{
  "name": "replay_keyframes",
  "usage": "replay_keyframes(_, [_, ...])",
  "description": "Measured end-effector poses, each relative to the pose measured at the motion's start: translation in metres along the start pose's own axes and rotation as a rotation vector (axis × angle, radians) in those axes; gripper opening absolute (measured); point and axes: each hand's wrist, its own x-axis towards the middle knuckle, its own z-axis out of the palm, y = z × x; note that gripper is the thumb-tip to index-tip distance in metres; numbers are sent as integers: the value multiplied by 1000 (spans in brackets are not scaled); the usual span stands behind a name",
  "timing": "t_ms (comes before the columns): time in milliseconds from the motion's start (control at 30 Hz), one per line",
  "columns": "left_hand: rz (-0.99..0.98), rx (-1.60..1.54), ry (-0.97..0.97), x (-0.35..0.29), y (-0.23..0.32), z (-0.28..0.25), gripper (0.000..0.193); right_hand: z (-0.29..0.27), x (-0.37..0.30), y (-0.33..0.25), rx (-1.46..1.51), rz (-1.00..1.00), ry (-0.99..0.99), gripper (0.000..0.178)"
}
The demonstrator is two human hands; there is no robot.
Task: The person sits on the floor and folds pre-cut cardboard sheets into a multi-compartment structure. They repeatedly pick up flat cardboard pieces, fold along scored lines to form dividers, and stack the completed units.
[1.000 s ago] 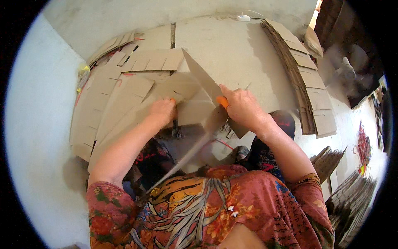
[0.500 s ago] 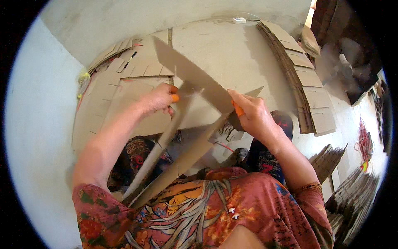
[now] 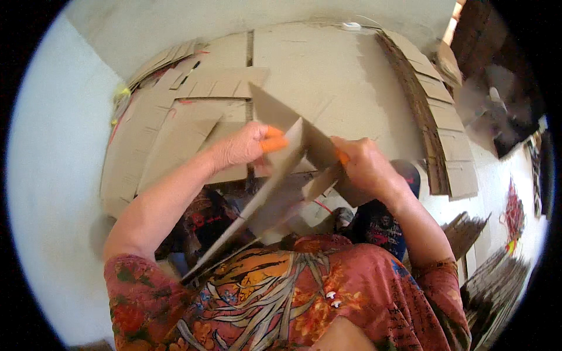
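Several brown cardboard strips cross each other in front of my chest. My right hand [image 3: 369, 168] grips the far-side strip [image 3: 319, 143], its thumb against the edge. My left hand [image 3: 250, 146] closes its fingers on the far end of a long cardboard strip [image 3: 257, 202], which slants down toward my shirt; the fingertips are partly hidden. Orange finger covers show on both hands. A shorter strip [image 3: 321, 184] sticks out below my right hand, and slots show in some of the pieces.
Flat slotted cardboard sheets [image 3: 126, 158] lie at the left, with a black marker [image 3: 188, 75] on them. A long row of stacked cardboard [image 3: 436, 117] runs along the right. A fan [image 3: 494, 102] stands beyond it. More cardboard stacks [image 3: 497, 292] and red string [image 3: 513, 210] lie at the lower right.
My left hand has moved right, bringing the long strip closer to the crossing pieces. The far strip has shifted right and turned, and my right hand has moved slightly right and lower.
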Motion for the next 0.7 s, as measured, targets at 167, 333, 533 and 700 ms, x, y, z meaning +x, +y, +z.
replay_keyframes(167, [-95,612,538,-8,-125,-65,59,-5,3,-9,-7,33,-2,35])
replay_keyframes(333, [-311,995,814,-43,-243,-102,57,3,5,-9,63,109,-66,45])
replay_keyframes(533, [-404,1079,704,-44,-218,-108,33,12,-3,1,-36,23,41,34])
replay_keyframes(700, [-356,930,705,-50,-182,-122,27,11,-13,14,-33,-71,65,42])
